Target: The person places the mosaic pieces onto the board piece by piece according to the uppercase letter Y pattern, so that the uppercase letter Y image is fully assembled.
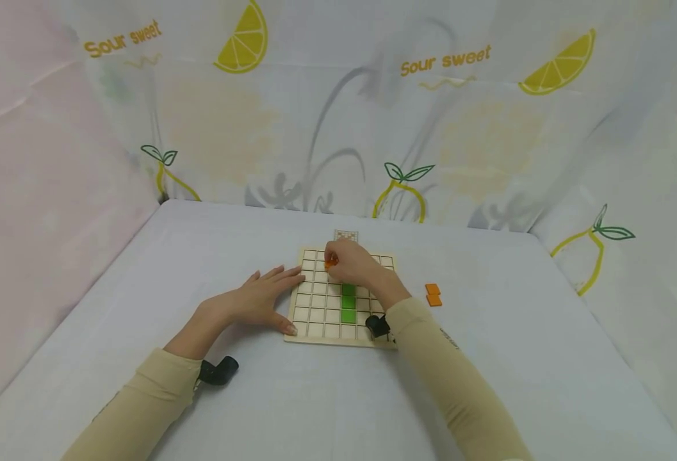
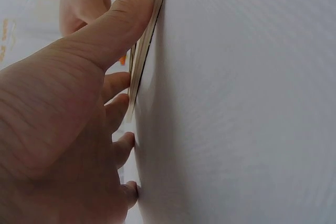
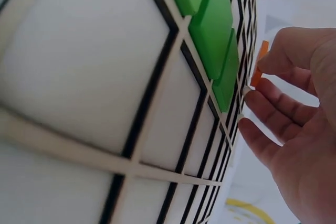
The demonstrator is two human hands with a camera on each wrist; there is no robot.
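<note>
A wooden grid board [image 1: 317, 314] lies on the white table, with a column of green square tiles [image 1: 348, 302] set in its cells. Over the far part of the board, my right hand [image 1: 354, 264] pinches an orange tile [image 3: 260, 64] between thumb and fingers; in the right wrist view its other fingertips are at the board's surface. My left hand [image 1: 263, 299] rests with fingers spread at the board's left edge, thumb at the near corner. The left wrist view shows that thumb [image 2: 123, 19] on the board's edge. Part of the far cells is hidden behind my right hand.
Two more orange tiles [image 1: 433, 295] lie on the table to the right of the board. A small patterned card [image 1: 346, 235] sits just beyond the far edge. Printed cloth [image 1: 315, 128] hangs behind and at the sides.
</note>
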